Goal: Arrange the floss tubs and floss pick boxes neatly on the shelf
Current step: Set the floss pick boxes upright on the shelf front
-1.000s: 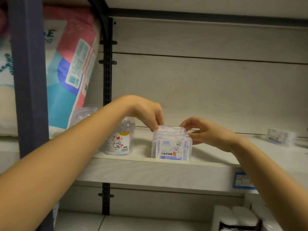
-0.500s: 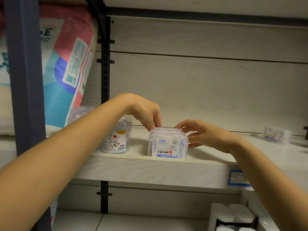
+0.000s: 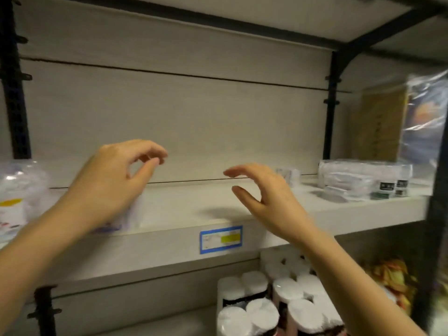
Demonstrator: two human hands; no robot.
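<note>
Both hands hang over the shelf (image 3: pixel 169 241) with nothing in them. The left hand (image 3: pixel 114 180) has a slack grip: its fingers curl loosely, thumb and forefinger almost meet, and nothing is held between them. The right hand (image 3: pixel 269 202) has a wide grip, fingers straight and spread, thumb dropped below them, pointing toward the back wall. Of the task's things, a floss box (image 3: pixel 132 214) stands at the shelf's front edge, mostly hidden behind the left wrist; a tub (image 3: pixel 17 197) sits at the far left, near that box; and a small box (image 3: pixel 288 175) lies well apart, at the back, just beyond the right fingertips. It is too blurred to say whether it is a floss pick box, though it looks like the likely next thing to fetch. The main risk is at the left: the floss box is so close to the lip that a drop or sweep of the left forearm could tip it off, onto the paper rolls (image 3: pixel 266 299) below. On the right, a hasty reach could push the small box against the wall or toward the wrapped packs (image 3: pixel 363 178) rather than catching it, and a one-sided pinch on slick plastic may slip.
</note>
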